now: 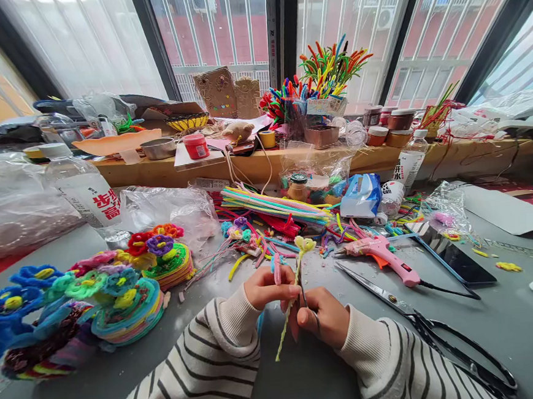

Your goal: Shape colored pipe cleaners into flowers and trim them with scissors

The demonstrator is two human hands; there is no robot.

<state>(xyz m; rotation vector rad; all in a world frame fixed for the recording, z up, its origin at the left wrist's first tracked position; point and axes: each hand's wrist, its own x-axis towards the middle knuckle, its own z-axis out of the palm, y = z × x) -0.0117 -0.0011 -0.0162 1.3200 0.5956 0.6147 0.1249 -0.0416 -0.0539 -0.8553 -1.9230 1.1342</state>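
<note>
My left hand (pixel 270 290) pinches the pale yellow-green stem of a pipe-cleaner flower (pixel 305 244) between thumb and fingers. Its small yellow head points up, while the fuzzy stem hangs below my fingers. A pink and blue pipe-cleaner piece (pixel 277 269) shows at my left fingertips; whether it is held or lies behind them, I cannot tell. My right hand (pixel 327 319) is closed round small scissors (pixel 301 283), their dark narrow blades upright beside the stem. Its fingers partly hide the handles.
On the left stand bright pipe-cleaner flowers in coiled pots (pixel 130 315). To the right lie large black scissors (pixel 424 322), a pink glue gun (pixel 386 254) and a phone (pixel 453 252). Pipe-cleaner bundles (pixel 271 204) and scraps spread ahead, below a cluttered wooden sill (pixel 249 164).
</note>
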